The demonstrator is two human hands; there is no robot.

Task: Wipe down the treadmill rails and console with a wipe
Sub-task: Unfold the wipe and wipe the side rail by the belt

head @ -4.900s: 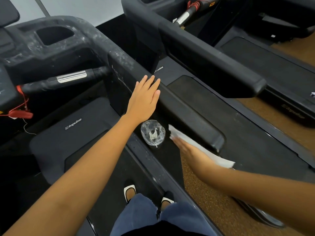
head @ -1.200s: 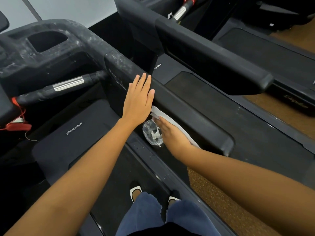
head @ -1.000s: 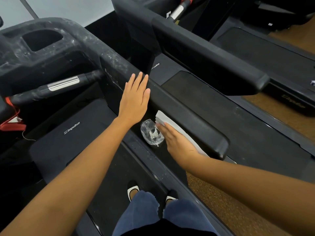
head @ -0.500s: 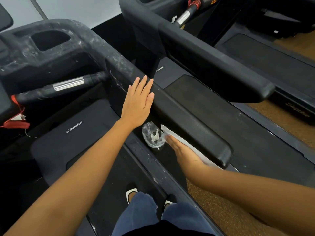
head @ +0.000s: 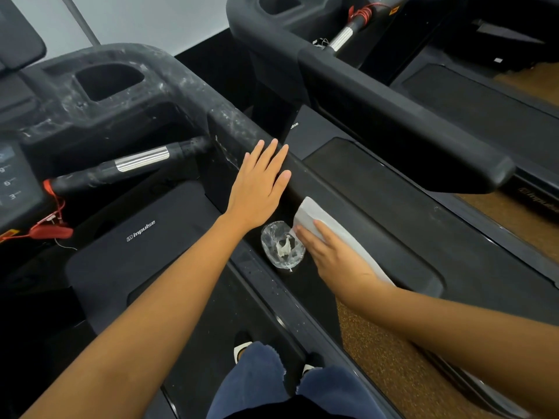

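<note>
The black right rail (head: 363, 213) of my treadmill runs from the smeared console (head: 121, 95) toward the lower right. My right hand (head: 335, 255) presses a white wipe (head: 314, 214) flat against the rail's inner side, below its top edge. My left hand (head: 260, 186) lies flat with fingers together on the rail's upper end, holding nothing. The rail near the console and the console rim show whitish smears.
A crumpled clear plastic wrapper (head: 282, 244) lies on the side deck beside my right hand. A grip bar (head: 130, 164) with a silver sensor and a red safety clip (head: 50, 232) sit at left. A second treadmill's rail (head: 393, 116) stands to the right, above brown floor (head: 378, 343).
My right hand has slid the wipe back up along the inner side of the rail toward my left hand after going down it. The left hand has stayed on the rail.
</note>
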